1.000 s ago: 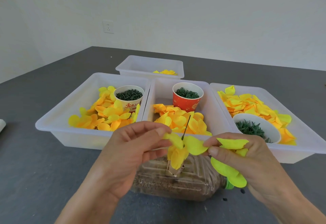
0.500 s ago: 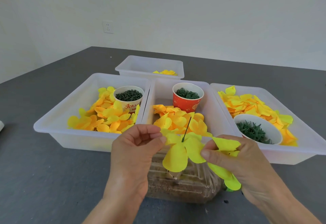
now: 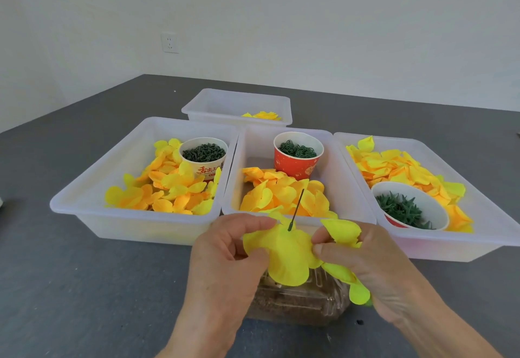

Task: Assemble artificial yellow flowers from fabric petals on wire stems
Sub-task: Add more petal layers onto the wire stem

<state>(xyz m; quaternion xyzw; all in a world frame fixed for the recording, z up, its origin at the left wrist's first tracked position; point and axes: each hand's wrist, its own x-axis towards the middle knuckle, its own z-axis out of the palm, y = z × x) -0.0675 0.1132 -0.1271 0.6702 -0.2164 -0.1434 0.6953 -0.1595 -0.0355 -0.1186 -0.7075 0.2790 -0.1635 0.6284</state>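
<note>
A thin dark wire stem (image 3: 296, 208) pokes up through a bright yellow fabric petal piece (image 3: 285, 256) threaded on it. My left hand (image 3: 225, 267) pinches the left edge of that petal piece. My right hand (image 3: 365, 264) pinches its right edge with thumb and forefinger and also holds several loose yellow petals (image 3: 342, 229) in its curled fingers. The stem's lower end is hidden behind the petals, above a clear plastic bottle (image 3: 298, 304) lying on its side with brown filling.
Three white bins sit side by side behind my hands: the left bin (image 3: 84, 188), the middle bin (image 3: 337, 160) and the right bin (image 3: 492, 217), each with yellow-orange petals and a cup of green parts. A smaller bin (image 3: 213, 104) stands farther back on the grey table (image 3: 70, 287).
The petal piece has been spread flat and pushed lower on the wire stem. Both hands have closed in on its edges; the right hand moved left toward the stem.
</note>
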